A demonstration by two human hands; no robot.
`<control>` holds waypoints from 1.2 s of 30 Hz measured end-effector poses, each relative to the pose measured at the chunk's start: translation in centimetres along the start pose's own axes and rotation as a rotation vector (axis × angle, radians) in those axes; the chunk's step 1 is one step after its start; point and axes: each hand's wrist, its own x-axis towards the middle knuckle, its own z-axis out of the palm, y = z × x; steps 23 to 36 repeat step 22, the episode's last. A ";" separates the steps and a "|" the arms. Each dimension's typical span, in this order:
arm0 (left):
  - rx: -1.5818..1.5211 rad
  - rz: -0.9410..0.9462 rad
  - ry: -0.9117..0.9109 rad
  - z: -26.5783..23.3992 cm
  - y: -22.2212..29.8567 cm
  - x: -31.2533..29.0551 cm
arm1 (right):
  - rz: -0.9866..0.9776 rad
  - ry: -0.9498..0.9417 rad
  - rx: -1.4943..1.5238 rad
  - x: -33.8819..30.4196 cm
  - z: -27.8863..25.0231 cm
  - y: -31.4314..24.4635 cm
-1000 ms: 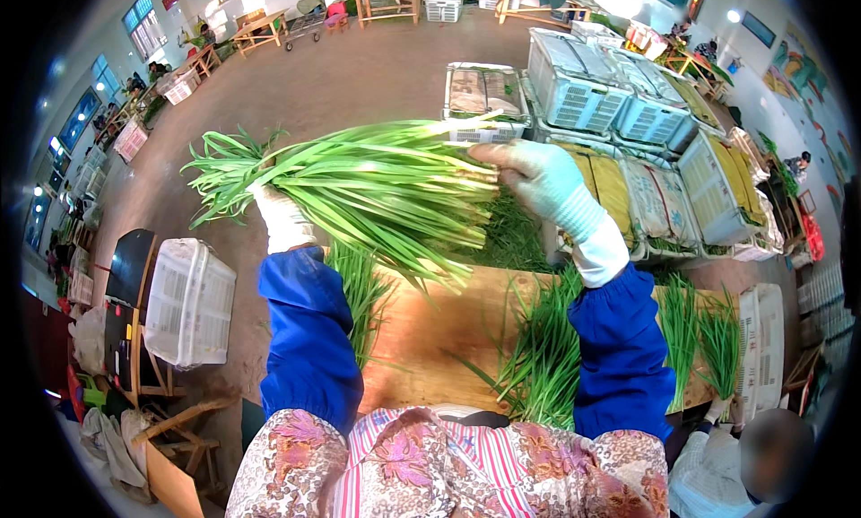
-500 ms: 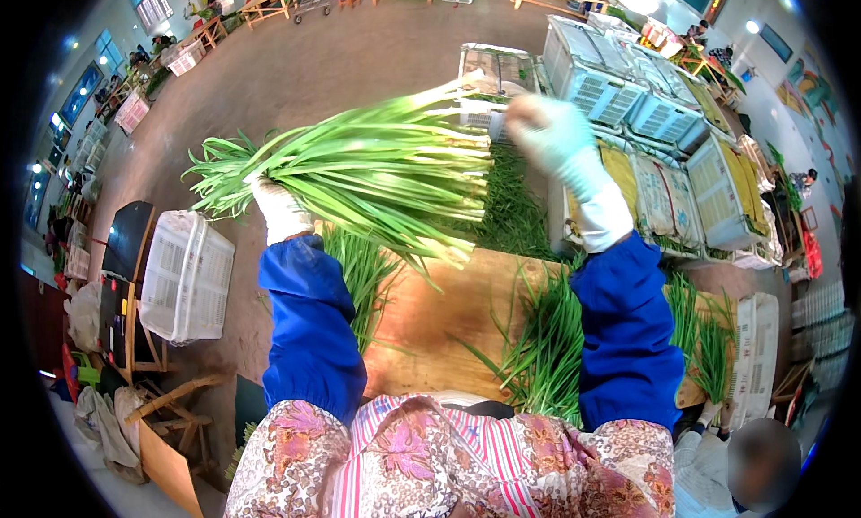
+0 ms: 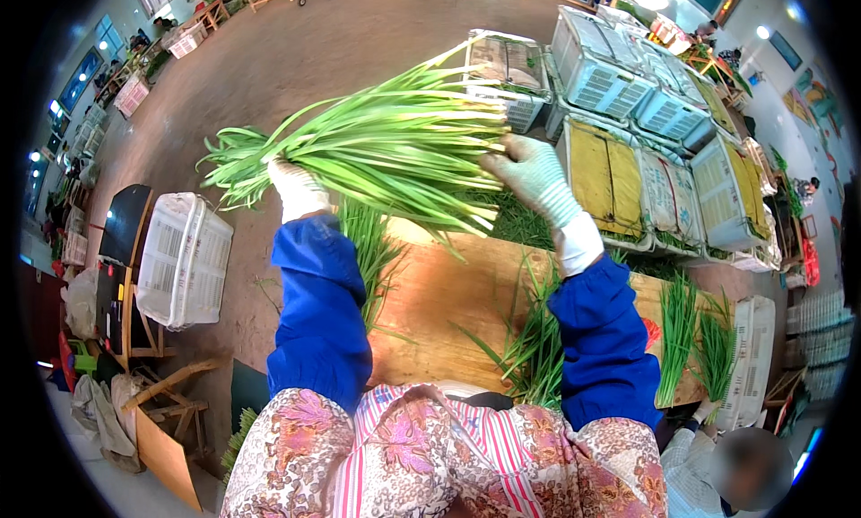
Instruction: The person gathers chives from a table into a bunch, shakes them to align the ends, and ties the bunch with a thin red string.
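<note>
A large bunch of garlic chives (image 3: 386, 141) is held up above the table, its leafy green tips to the left and its pale stem ends to the right. My left hand (image 3: 297, 188), in a whitish glove, is closed round the leafy part. On the other side my right hand (image 3: 531, 173), in a pale striped glove, has its fingers curled together at the stem ends. Its fingertips are partly hidden there. Below lies a wooden table (image 3: 439, 289). More chives rest on it, one pile (image 3: 363, 249) under my left forearm and another (image 3: 538, 343) beside my right forearm.
White plastic crates (image 3: 603, 69) are stacked at the far right, some with yellow covers. A white crate (image 3: 186, 262) stands at the left. Loose greens (image 3: 516, 220) lie beyond the table. At the lower right, a co-worker (image 3: 695, 464) sits near smaller chive bundles (image 3: 677, 334).
My right hand has come down from above and beyond the stem ends to meet them. The bunch and my left hand have shifted slightly right.
</note>
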 end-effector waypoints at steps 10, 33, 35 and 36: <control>-0.059 0.013 0.120 -2.2 -0.6 1.5 | -0.223 0.459 -0.526 0.9 -4.5 6.1; -0.116 0.020 0.134 -2.0 -0.3 0.1 | -0.714 0.077 -0.444 -2.2 3.9 -4.4; -0.116 0.020 0.134 -2.0 -0.3 0.1 | -0.714 0.077 -0.444 -2.2 3.9 -4.4; -0.116 0.020 0.134 -2.0 -0.3 0.1 | -0.714 0.077 -0.444 -2.2 3.9 -4.4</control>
